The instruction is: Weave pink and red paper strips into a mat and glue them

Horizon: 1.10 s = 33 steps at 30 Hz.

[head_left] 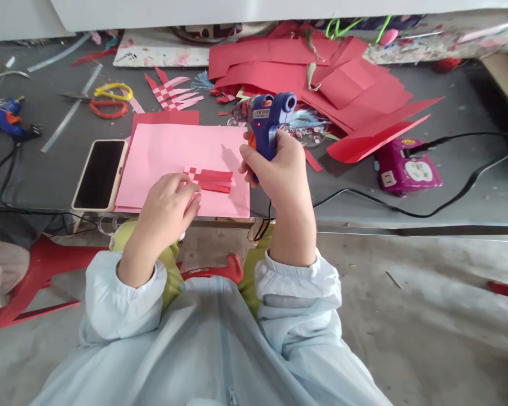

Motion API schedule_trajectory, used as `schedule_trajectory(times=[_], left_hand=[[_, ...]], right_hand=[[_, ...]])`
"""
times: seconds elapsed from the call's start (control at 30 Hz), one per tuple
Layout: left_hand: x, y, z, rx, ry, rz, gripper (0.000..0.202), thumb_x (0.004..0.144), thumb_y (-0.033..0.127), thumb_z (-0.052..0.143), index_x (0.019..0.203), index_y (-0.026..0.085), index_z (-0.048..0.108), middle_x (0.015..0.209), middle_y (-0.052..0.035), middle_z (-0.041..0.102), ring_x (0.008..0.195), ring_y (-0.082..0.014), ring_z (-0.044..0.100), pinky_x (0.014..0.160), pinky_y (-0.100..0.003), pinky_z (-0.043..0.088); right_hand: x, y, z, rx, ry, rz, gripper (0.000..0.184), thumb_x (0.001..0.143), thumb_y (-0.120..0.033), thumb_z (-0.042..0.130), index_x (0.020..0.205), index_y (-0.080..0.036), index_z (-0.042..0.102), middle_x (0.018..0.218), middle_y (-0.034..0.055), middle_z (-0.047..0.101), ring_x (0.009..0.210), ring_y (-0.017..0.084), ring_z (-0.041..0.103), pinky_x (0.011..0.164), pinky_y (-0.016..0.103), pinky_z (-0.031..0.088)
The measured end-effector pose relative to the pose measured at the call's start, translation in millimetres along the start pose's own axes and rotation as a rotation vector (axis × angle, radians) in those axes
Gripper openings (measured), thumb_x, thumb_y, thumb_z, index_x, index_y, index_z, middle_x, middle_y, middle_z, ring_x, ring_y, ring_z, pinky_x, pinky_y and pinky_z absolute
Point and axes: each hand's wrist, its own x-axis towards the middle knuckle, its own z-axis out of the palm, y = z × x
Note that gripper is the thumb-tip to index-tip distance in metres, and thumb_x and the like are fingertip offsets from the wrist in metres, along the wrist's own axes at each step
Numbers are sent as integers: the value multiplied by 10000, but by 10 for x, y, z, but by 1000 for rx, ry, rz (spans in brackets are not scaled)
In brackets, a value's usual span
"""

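My right hand [277, 163] is wrapped round the handle of a blue hot glue gun [266, 124], raised over the right edge of a pink sheet of paper [161, 152]. The gun's nozzle points to the left and away from me. On the sheet lies a small woven red-and-pink paper piece [211, 179] with loose red strips on its right side. My left hand [169, 200] rests at the woven piece's left end, fingers bent and touching it. Its fingertips are partly hidden, so any further small thing under them cannot be made out.
A phone [99, 175] lies left of the sheet, with scissors [110, 100] behind it. Another woven piece [173, 93] and a heap of red paper [279, 73] lie farther back. A purple power box [408, 166] and a black cable [406, 213] are at right.
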Motion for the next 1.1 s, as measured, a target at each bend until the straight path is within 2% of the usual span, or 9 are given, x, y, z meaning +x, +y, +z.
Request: schedule_trajectory(times=[0.17, 0.4, 0.6, 0.9, 1.1], left_hand=[[65, 26, 119, 66, 2, 39, 282, 978, 299, 495, 1171, 192, 672, 1192, -170, 601, 1162, -324, 567, 995, -535, 510], [41, -42, 184, 92, -10, 33, 339, 1001, 315, 436, 1214, 174, 659, 1214, -200, 604, 1154, -330, 565, 994, -538, 509], [16, -65, 194, 74, 15, 20, 377, 995, 307, 458, 1323, 170, 585, 1236, -179, 634, 1168, -313, 591, 1012, -505, 518], [18, -108, 254, 127, 87, 72, 294, 993, 314, 486, 1207, 158, 612, 1175, -171, 658, 1100, -302, 625, 948, -468, 548], [-10, -54, 283, 200, 99, 115, 317, 984, 364, 517, 1226, 189, 624, 1169, -184, 621, 1070, -306, 605, 887, -455, 549]], right_hand=[[19, 1, -3, 10, -11, -9, 206, 844, -314, 615, 1027, -221, 630, 664, -25, 611, 508, 112, 584, 471, 263, 460], [25, -23, -10, 10, -14, 0, 187, 846, -310, 617, 1012, -223, 625, 650, -32, 614, 508, 112, 591, 486, 269, 477], [22, -31, 0, 0, -19, 23, 184, 846, -305, 619, 1010, -222, 628, 641, -25, 615, 517, 127, 598, 488, 277, 480], [-9, -24, -41, 34, -3, 28, 159, 845, -264, 636, 993, -207, 630, 611, -35, 607, 473, 102, 552, 437, 249, 422], [-23, -14, -80, 22, 15, 13, 128, 852, -273, 635, 967, -216, 636, 613, -38, 613, 473, 98, 559, 441, 248, 430]])
